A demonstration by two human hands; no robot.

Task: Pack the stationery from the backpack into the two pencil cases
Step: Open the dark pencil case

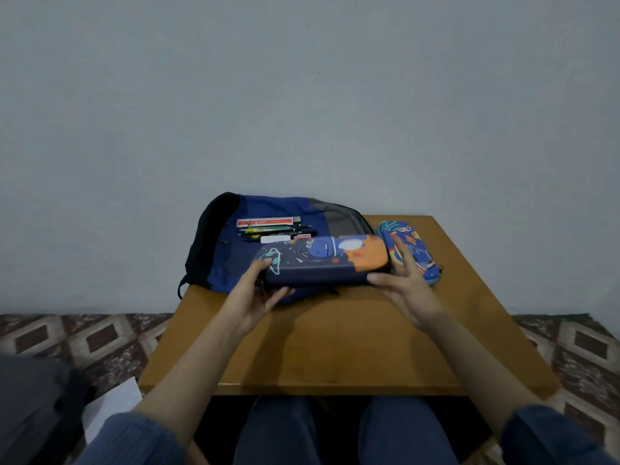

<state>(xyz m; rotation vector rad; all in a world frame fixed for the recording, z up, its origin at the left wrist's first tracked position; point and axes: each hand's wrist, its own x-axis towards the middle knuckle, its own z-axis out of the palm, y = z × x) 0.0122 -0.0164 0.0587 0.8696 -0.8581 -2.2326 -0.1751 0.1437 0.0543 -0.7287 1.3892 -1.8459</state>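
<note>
Taking the wooden table [335, 347] as the landmark, the blue and black backpack [228, 260] is seen lying flat at its far left corner, partly overhanging the edge. On top of the backpack a loose group of stationery [275, 229] is laid out: a boxed item with an orange label, several pens or pencils, and a white eraser-like piece; none of it appears to have been packed yet. Nearer the table's middle, the dark navy pencil case [322, 260] with an astronaut print is held just above or on the backpack's near edge, and it looks zipped closed. Its left end is gripped by the left hand [260, 297], thumb curled over the top and fingers wrapped beneath. The right hand [404, 286] is placed at the case's right end, fingers spread and loosely extended, thumb against the front edge; a firm grip is not evident. At the table's far right, the bright blue pencil case [411, 251] is lying closed, partly hidden behind the right hand. The task is judged to be at its start: both cases must be opened, filled and presumably closed.
</note>
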